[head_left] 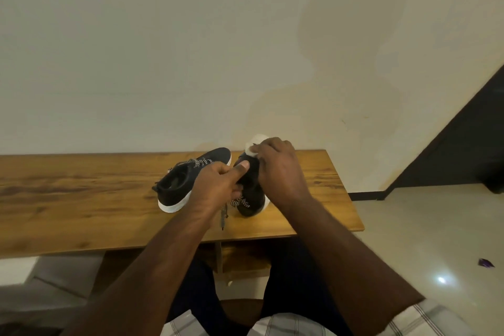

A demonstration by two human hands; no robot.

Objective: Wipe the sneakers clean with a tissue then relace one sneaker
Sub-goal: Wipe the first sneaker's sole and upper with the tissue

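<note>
Desk (81, 194): wooden, against pale wall.
Left sneaker (188, 180): black, white sole, on desk left of held sneaker.
Left hand (218, 185): grip curled round right sneaker (252, 199), thumb on top.
Right hand (278, 169): grip pinching white tissue (252, 144) at that sneaker's toe.

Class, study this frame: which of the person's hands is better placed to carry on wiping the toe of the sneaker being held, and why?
The right hand. It holds the white tissue against the toe of the right sneaker, while the left hand grips that sneaker and steadies it on the wooden table.
</note>
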